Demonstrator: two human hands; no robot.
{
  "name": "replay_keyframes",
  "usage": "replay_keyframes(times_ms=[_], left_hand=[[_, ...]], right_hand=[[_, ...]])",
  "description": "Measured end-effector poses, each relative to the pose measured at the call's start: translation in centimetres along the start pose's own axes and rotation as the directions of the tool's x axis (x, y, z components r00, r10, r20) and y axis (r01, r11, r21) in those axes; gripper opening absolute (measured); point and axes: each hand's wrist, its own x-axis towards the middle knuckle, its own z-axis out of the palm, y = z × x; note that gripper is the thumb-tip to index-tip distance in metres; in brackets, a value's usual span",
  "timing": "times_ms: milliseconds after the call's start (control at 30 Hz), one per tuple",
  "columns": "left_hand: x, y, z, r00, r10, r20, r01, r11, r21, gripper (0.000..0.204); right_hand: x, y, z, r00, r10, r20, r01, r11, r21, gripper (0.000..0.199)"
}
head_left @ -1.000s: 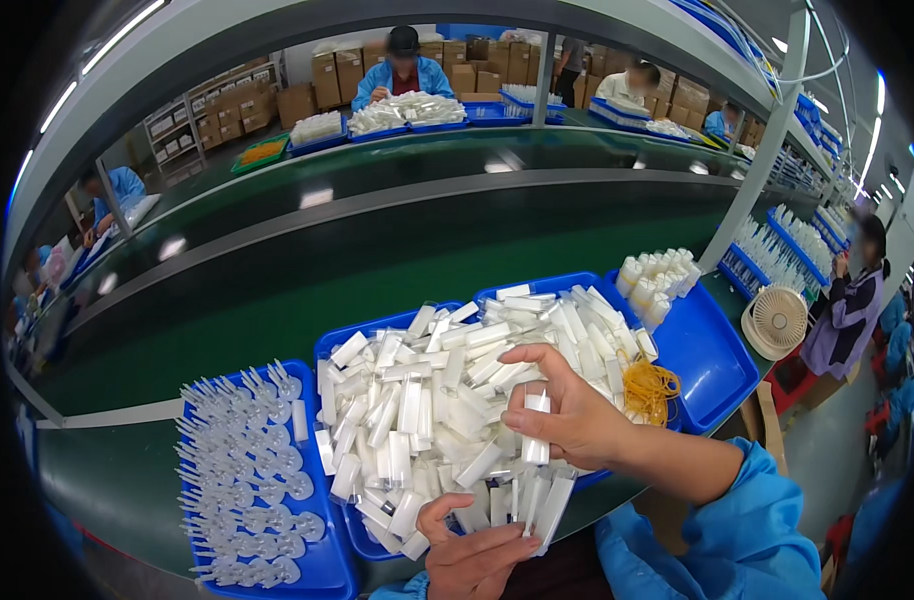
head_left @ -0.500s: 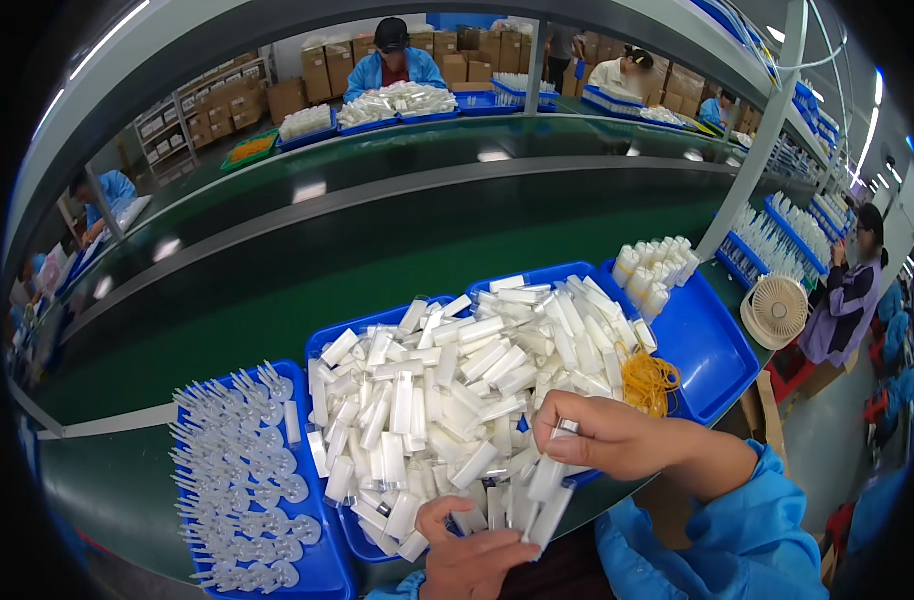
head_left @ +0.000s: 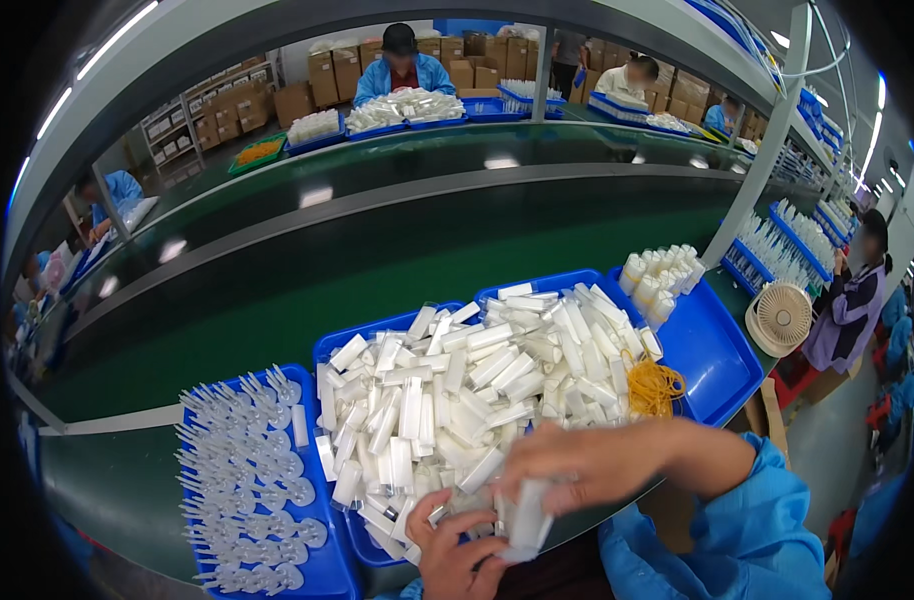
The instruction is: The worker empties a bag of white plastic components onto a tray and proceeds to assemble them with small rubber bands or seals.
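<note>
My left hand (head_left: 457,550) is at the lower edge, its fingers curled around a small bunch of white pieces in clear sleeves (head_left: 525,522). Just above and right of it, my right hand (head_left: 592,465) reaches over the top of the bunch; motion smears its fingers, so its grip is unclear. Under and beyond both hands, a large heap of similar white sleeved pieces (head_left: 407,405) fills two blue trays (head_left: 339,338). A tangle of yellow rubber bands (head_left: 655,388) lies at the heap's right edge.
Left stands a blue tray (head_left: 322,480) of clear parts with thin stems (head_left: 247,480). On the right, another blue tray (head_left: 712,340) carries banded white bundles (head_left: 662,280), near a beige fan (head_left: 780,317). A metal post (head_left: 757,170) rises behind. Co-workers sit across the green conveyor (head_left: 417,235).
My right hand has moved left and slightly down, closer over the bunch. The bunch has shifted left and now stands more upright, blurred by motion. The view has shifted slightly.
</note>
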Motion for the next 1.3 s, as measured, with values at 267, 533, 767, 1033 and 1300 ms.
replay_keyframes(times_ms=[267, 533, 767, 1033, 1300], left_hand=[[-0.2, 0.6, -0.6, 0.995, -0.059, -0.079, 0.053, 0.995, -0.081, 0.016], [-0.1, 1.1, -0.5, 0.971, -0.192, -0.144, 0.161, 0.966, -0.204, 0.017], [-0.4, -2.6, -1.0, 0.978, 0.197, 0.075, -0.196, 0.980, -0.017, 0.062], [0.3, 0.4, -0.3, 0.998, -0.056, -0.038, 0.049, 0.986, -0.162, 0.004], [0.8, 0.6, 0.5, 0.997, 0.081, 0.012, -0.081, 0.995, -0.058, 0.012]], right_hand=[[6.0, 7.8, -6.9, 0.898, 0.231, -0.374, -0.440, 0.467, -0.767, 0.029], [5.4, 7.9, -6.4, 0.902, 0.298, -0.313, -0.423, 0.456, -0.783, 0.027], [5.7, 8.8, -7.2, 0.854, 0.427, -0.297, -0.495, 0.487, -0.720, 0.026], [1.8, 3.2, -4.0, 0.959, -0.224, -0.172, 0.107, 0.852, -0.512, 0.030], [-1.1, 2.5, -1.3, 0.935, -0.248, -0.253, 0.227, 0.968, -0.109, 0.037]])
